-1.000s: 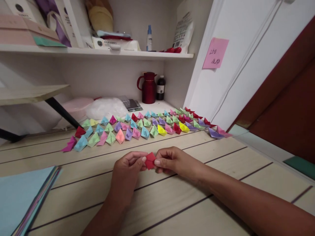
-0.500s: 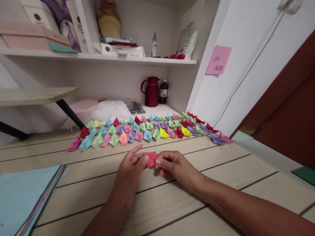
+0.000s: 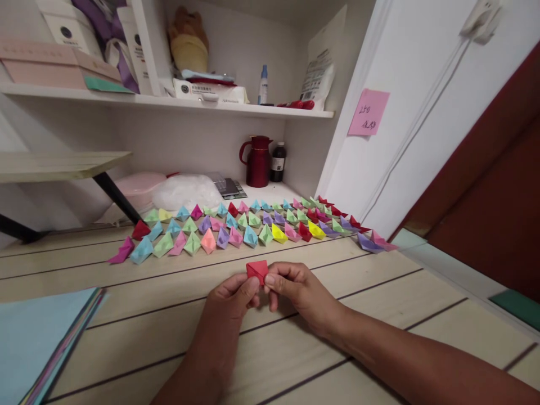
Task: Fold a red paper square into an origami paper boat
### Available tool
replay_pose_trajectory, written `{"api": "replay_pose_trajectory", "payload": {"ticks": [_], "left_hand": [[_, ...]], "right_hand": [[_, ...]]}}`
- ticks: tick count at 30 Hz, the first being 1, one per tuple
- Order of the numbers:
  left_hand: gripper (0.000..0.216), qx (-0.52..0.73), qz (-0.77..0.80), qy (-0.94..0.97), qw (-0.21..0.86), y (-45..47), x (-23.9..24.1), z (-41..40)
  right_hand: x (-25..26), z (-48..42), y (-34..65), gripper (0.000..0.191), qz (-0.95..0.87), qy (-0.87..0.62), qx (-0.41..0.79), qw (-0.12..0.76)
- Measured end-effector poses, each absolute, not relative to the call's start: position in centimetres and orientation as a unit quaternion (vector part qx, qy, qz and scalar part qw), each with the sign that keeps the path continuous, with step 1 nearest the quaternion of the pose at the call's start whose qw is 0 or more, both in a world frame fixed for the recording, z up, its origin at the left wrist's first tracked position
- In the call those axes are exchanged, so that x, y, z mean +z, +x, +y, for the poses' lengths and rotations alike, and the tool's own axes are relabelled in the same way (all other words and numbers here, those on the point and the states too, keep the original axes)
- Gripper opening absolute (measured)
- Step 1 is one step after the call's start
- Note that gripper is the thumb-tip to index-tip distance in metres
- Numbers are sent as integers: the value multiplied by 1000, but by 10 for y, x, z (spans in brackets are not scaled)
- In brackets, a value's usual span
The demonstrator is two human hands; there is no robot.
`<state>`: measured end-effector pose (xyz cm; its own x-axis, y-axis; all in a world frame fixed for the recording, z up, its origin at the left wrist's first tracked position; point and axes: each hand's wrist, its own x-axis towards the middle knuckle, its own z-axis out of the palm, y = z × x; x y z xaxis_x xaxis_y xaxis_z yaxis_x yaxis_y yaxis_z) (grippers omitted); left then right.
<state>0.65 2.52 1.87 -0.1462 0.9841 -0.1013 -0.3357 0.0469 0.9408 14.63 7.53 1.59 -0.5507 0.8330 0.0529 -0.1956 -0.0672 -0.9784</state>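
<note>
Head view: the left hand (image 3: 230, 304) pinched the lower left of a folded piece of red paper (image 3: 257, 269) under its thumb, and the right hand (image 3: 301, 284) nipped its lower right corner, the fingers of both drawn in narrow on it. The paper sat between the two thumbs, its upper edge free; I couldn't tell whether it touched the tabletop (image 3: 261, 349).

Beyond the fingers, rows of small paper boats (image 3: 250, 237) stood fully shaped in many colours, so a good deal seemed finished. The red piece was a flat little packet with a slanting fold across it, not yet a boat; how many creases it lacked I couldn't judge. Near-side and well left of the fingers lay a stack of coloured sheets (image 3: 46, 326), apparently unfolded.

For writing, a pink note (image 3: 369, 107) high to the right of the fingers read "250", with a handwritten line below that I couldn't make out. Far past the fingertips, a white packet (image 3: 211, 91) bore a round dark logo and small print, and a dark bottle (image 3: 277, 163) a pale label, both illegible to me.
</note>
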Motion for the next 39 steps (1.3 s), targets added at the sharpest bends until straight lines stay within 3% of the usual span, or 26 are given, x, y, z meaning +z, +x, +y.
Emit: {"api": "replay_pose_trajectory", "payload": {"ticks": [6, 10, 13, 17, 23, 27, 33, 39], "left_hand": [[20, 597, 490, 354, 528, 4, 17, 27], [13, 569, 566, 408, 436, 0, 14, 31], [12, 536, 593, 478, 366, -3, 9, 35], [15, 501, 608, 531, 312, -3, 1, 35], [20, 478, 617, 549, 297, -1, 4, 33], [21, 480, 606, 557, 304, 0, 6, 33], [19, 520, 618, 551, 211, 1, 5, 35], [16, 512, 614, 569, 194, -2, 4, 36]], "right_hand": [[10, 78, 144, 44, -525, -322, 700, 361], [6, 83, 148, 37, -643, -384, 573, 334], [9, 86, 153, 24, -699, -374, 476, 381], [16, 90, 160, 45, -708, -345, 446, 425], [23, 90, 164, 2, -761, -333, 378, 409], [24, 87, 165, 9, -775, -334, 369, 390], [23, 87, 165, 9, -784, -338, 353, 383], [19, 89, 164, 9, -780, -334, 357, 391]]}}
